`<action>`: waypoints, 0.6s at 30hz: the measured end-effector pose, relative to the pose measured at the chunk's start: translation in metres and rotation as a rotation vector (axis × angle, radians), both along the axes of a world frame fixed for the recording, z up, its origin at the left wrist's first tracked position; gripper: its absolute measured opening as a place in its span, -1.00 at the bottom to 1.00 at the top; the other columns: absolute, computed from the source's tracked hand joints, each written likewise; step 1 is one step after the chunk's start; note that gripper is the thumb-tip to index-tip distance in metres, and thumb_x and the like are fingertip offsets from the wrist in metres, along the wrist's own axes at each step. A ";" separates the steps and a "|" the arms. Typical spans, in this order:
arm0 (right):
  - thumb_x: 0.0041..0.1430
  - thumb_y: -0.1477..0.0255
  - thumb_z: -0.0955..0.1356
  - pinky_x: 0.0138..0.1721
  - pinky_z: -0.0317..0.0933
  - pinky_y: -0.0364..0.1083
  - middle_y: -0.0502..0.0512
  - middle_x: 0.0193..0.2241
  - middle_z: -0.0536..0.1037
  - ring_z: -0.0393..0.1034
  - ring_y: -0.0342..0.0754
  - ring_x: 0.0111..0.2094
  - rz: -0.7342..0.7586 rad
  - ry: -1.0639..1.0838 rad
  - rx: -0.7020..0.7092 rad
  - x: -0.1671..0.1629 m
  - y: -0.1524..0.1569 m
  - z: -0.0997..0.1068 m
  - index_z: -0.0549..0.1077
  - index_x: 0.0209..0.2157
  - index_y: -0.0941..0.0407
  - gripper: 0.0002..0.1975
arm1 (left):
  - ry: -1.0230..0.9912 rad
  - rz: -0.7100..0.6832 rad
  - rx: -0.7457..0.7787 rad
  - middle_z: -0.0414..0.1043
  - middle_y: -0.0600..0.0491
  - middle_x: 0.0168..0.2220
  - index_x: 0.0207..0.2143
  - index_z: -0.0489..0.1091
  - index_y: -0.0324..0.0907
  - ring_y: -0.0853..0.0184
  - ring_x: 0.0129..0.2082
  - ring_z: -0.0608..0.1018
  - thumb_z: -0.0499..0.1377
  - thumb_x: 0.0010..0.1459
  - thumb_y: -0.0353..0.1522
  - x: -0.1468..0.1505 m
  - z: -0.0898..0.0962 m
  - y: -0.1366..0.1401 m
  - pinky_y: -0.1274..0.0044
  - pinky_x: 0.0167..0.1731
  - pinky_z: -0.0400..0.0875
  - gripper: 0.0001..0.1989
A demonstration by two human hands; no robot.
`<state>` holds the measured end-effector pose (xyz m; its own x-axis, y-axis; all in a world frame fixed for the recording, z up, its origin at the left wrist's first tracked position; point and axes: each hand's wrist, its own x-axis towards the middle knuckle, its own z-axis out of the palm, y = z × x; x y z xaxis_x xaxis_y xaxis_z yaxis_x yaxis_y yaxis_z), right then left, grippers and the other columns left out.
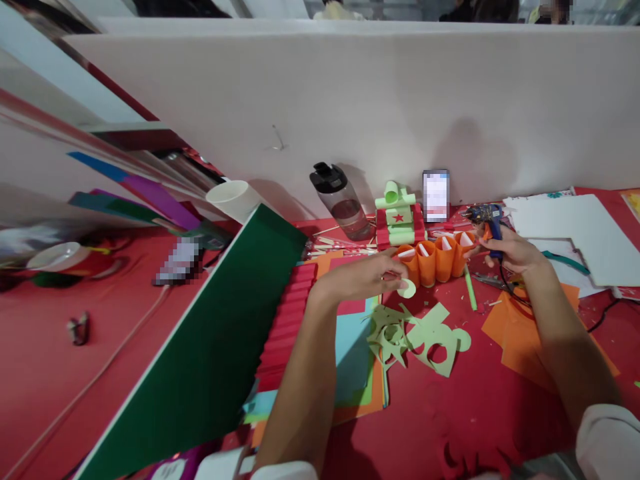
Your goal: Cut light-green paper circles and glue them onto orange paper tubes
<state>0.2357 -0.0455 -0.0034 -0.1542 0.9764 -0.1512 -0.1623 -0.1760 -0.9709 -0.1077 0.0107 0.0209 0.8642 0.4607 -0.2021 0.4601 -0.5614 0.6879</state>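
My left hand (387,275) pinches a small pale green paper disc (407,289) between thumb and fingers. Just behind it stands a row of several orange paper tubes (436,263), joined side by side, with white strips inside. My right hand (517,250) is wrapped round a blue glue gun (495,235) at the right end of that row; its black cord hangs down past the wrist. In front of the tubes lie pale green paper scraps (430,337) with round holes cut out. A rolled green paper model (399,217) with a red star is behind.
A dark green board (200,333) leans at left beside pleated red paper (287,327) and coloured sheets (353,353). A water bottle (345,207) and a phone (436,195) stand at the back. Orange sheets (523,340), pliers (490,281) and white boards (590,233) lie right.
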 end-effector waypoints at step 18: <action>-0.05 0.18 0.65 -0.71 0.06 -0.14 0.09 -0.51 0.61 0.29 -0.14 -0.68 -0.042 -0.162 0.148 0.027 -0.010 0.026 0.46 -0.28 0.07 -0.55 | 0.217 -0.019 -0.504 0.48 0.06 -0.51 -0.44 0.50 -0.19 0.34 -0.49 0.44 0.42 -0.03 -0.01 0.008 -0.037 0.018 0.53 -0.45 0.30 -0.57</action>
